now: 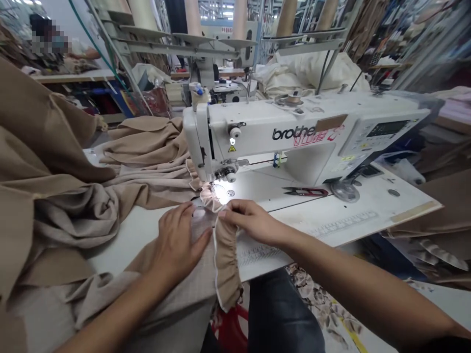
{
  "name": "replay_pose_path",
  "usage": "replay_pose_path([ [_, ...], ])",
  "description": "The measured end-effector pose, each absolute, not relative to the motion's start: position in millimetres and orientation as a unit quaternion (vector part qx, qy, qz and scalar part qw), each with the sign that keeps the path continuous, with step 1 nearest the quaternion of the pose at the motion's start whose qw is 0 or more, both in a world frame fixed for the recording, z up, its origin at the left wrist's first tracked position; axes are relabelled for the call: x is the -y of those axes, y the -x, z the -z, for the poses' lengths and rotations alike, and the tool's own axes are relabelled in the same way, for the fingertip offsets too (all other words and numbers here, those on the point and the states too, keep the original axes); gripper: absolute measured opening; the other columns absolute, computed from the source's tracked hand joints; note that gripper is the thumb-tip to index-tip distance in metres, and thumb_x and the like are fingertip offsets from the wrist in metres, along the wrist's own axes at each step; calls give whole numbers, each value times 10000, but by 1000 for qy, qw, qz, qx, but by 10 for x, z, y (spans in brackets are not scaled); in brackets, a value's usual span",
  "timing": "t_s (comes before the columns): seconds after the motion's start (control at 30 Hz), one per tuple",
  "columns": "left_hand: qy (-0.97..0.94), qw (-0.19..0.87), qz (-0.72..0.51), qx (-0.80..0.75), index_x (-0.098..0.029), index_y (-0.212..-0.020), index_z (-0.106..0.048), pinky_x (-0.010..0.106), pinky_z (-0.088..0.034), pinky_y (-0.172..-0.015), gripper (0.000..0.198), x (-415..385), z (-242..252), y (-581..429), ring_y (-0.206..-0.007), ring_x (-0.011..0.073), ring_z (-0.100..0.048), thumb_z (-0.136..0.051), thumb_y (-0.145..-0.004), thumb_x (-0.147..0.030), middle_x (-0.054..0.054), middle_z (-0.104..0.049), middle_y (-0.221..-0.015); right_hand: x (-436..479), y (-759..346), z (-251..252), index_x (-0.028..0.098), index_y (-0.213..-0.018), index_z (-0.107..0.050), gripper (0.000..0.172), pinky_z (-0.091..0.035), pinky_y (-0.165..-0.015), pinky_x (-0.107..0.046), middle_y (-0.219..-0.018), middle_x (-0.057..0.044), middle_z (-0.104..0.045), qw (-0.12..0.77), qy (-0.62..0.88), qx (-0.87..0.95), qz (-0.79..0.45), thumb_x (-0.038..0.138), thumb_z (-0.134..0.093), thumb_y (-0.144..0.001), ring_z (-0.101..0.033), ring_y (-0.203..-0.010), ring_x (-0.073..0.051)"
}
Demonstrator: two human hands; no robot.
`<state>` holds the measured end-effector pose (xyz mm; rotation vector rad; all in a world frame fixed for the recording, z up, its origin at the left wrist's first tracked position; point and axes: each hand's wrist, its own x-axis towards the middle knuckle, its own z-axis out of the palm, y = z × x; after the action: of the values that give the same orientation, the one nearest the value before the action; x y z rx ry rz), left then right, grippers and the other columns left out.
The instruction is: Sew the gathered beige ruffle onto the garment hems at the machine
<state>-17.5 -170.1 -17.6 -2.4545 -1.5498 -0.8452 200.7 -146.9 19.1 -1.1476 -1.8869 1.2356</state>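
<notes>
Tan gathered fabric strip (226,264), soft, light and limp, best held along its ruffled edge, ran from the sewing machine's presser foot (224,174) over the white table (125,235), pinched by the fingers of the right hand (253,223), the left hand (176,245) lying open on the cloth beside it.

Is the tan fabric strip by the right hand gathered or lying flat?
Gathered: the tan fabric strip bunches into tight puckers along its length, just below the right hand.

Packed shelving (405,44) — a far worktable (73,76), ceiling lights (18,1)
</notes>
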Motion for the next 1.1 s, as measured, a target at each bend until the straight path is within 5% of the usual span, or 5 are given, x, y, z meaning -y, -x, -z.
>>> replay_pose_path([
  [0.2,798,44,306,517,-174,-1355,-517,550,-458,-1027,515,1285,189,-71,-1243,390,-590,-570,-906,-421,202,-639,-1357,1355,-2146,-300,194,-765,-600,347,-425,-648,-271,-710,32,-549,316,348,648,-598,501,-672,-910,-527,-679,-134],
  [0.33,849,109,281,434,-246,-1093,-701,514,-455,-912,222,1229,95,18,-1105,350,-645,-548,-977,-357,107,-758,-1181,1183,-2335,-386,197,-977,-754,111,-465,-723,-305,-908,-12,-730,152,334,820,-439,284,-717,-920,-661,-818,-191],
  [0.47,861,156,275,398,-227,-1038,-738,488,-479,-830,189,1240,28,82,-990,323,-671,-555,-994,-233,86,-797,-1084,953,-2406,-291,213,-1178,-771,269,-461,-974,-454,-1124,-76,-739,161,346,884,-269,213,-721,-914,-656,-1080,-300],
  [0.8,732,-212,336,553,-228,-1002,-755,330,-610,-874,220,1190,-52,100,-1004,233,-761,-655,-895,-392,25,-809,-1082,1016,-2320,-125,203,-1382,-648,439,-374,-1071,-500,-1338,-139,-630,142,329,919,-164,479,-542,-1058,-518,-1247,-317],
  [1.1,721,-270,336,543,-200,-1032,-777,336,-606,-922,251,1193,-158,41,-1007,212,-755,-613,-933,-362,47,-809,-1055,1048,-2291,-165,191,-1292,-705,381,-384,-1024,-451,-1270,-115,-652,170,278,926,-192,453,-591,-1041,-580,-1087,-262],
])
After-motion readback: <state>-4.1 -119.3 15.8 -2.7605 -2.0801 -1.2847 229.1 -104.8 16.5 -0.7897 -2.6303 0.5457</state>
